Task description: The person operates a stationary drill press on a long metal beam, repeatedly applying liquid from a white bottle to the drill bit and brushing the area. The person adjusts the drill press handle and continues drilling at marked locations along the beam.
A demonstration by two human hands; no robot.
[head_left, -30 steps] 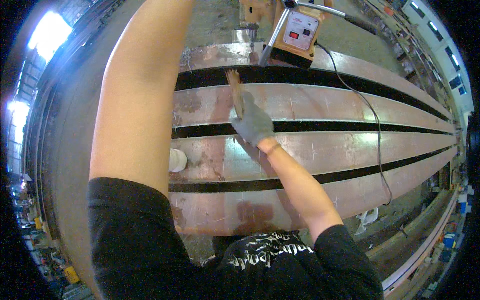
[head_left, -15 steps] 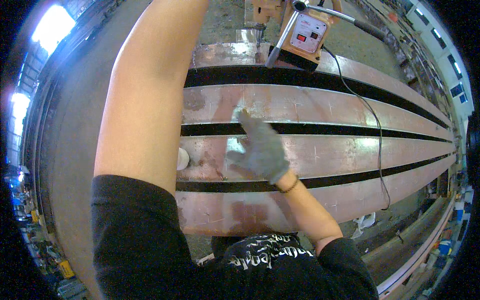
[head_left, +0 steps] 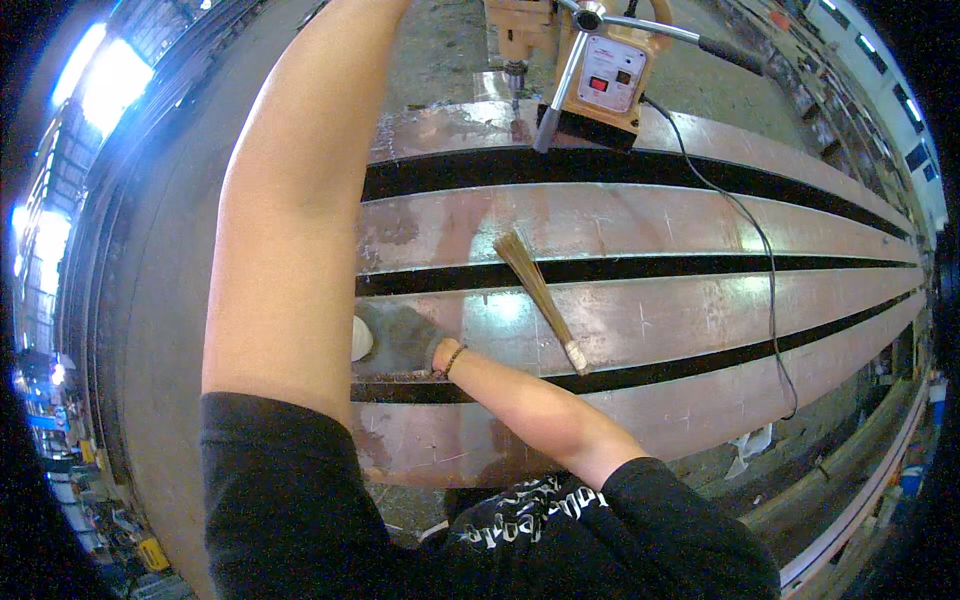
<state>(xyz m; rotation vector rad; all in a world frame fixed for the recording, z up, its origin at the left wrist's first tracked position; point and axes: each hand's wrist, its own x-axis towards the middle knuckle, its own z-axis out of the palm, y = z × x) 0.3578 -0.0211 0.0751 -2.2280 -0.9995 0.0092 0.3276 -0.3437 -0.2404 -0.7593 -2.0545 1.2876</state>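
Progress, as judged: a drilling machine [head_left: 612, 85] stands at the top centre of the frame, its spindle [head_left: 515, 75] over the uppermost of the steel strips [head_left: 690, 305]. Pale curled shavings [head_left: 388, 140] lie on that strip beside the left forearm [head_left: 285, 200], so some cutting appears done. Whether the spindle is turning, or whether a hole is finished, cannot be told. Brushing looks set aside: the brush [head_left: 540, 300] lies loose mid-frame, bristles on the second strip from the top, handle slanting down right across the third to its lower edge. How much work is left does not show.

Right hand, in a grey glove [head_left: 405, 335]: centre left of the frame, over the third strip, right up against a white container [head_left: 361, 339]. Fingers partly hidden by the left forearm; how far they are spread, and whether they grip the container, cannot be told. Left hand: beyond the upper edge; finger state and hold unknown.

Count, visible only: steel strips, four; dark gaps [head_left: 660, 265] between them, three; brush, one; white container, one, part hidden; drilling machine, one, with two lever arms [head_left: 727, 50] showing; black cable [head_left: 772, 290], one, draped down the right side across the strips; gloves seen, one.
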